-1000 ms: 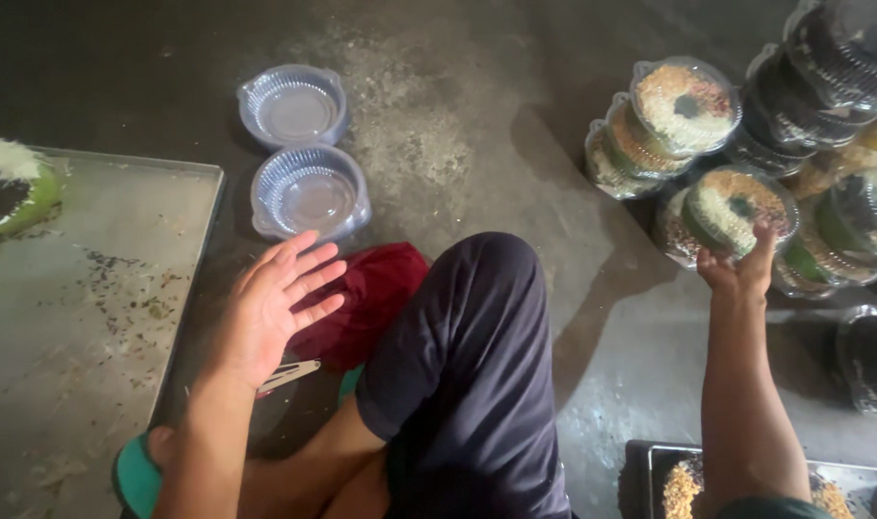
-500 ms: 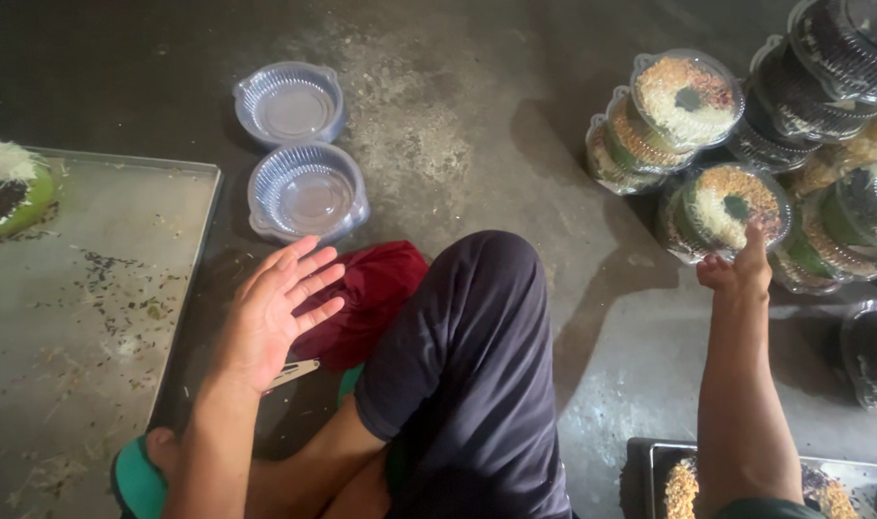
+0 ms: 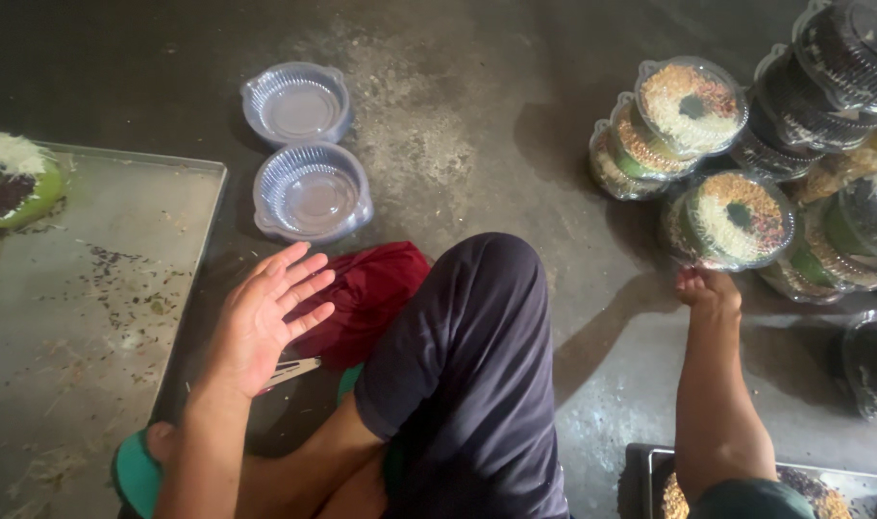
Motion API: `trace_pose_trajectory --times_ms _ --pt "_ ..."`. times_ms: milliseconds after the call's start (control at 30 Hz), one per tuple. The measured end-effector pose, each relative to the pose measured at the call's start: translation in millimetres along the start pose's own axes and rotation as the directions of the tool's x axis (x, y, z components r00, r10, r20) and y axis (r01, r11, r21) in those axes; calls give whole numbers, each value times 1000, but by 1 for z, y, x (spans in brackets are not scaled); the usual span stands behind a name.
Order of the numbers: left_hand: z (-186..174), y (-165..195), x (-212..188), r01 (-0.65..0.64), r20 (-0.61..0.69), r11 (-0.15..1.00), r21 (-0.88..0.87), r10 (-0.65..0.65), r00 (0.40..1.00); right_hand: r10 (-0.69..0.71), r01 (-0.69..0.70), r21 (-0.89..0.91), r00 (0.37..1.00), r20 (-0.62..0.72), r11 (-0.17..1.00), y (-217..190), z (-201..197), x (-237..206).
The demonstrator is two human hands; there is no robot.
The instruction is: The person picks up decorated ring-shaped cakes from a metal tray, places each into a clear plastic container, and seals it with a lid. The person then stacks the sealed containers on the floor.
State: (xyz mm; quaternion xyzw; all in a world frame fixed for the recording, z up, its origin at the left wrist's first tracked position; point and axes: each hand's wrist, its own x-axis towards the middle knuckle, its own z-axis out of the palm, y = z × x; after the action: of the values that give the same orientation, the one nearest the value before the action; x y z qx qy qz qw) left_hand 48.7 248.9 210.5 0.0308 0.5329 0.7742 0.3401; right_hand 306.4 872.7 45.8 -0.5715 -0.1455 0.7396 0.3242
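Hands: two | empty plastic containers (image 3: 311,190): two | steel trays (image 3: 92,288): two

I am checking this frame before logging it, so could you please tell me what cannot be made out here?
- Right hand: head view, fingertips hidden beneath the lidded doughnut container; grip unclear.
- Green doughnut: cut off by the left edge.
- Lower tray: cut by the bottom edge, partly behind the right forearm.
- Metal tool: mostly hidden under the open left hand.
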Motion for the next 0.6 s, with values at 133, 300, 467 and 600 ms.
trace_pose_trajectory --times_ms 133,300,467,600 --pt "-6 -1 -3 -5 -3 1000 2 5 1000 -24 24 15 1000 19 1000 5 -13 2" --pt "-13 -1 -2 -5 -9 1000 -4 5 1000 -77 77 5 995 65 997 10 -41 9" --pt "-16 -5 1 -4 -2 1000 -21 4 1000 34 -34 15 999 7 999 9 -59 2" --pt "-19 -10 0 -3 3 999 -41 3 1000 -167 161 95 984 63 982 9 -70 -26"
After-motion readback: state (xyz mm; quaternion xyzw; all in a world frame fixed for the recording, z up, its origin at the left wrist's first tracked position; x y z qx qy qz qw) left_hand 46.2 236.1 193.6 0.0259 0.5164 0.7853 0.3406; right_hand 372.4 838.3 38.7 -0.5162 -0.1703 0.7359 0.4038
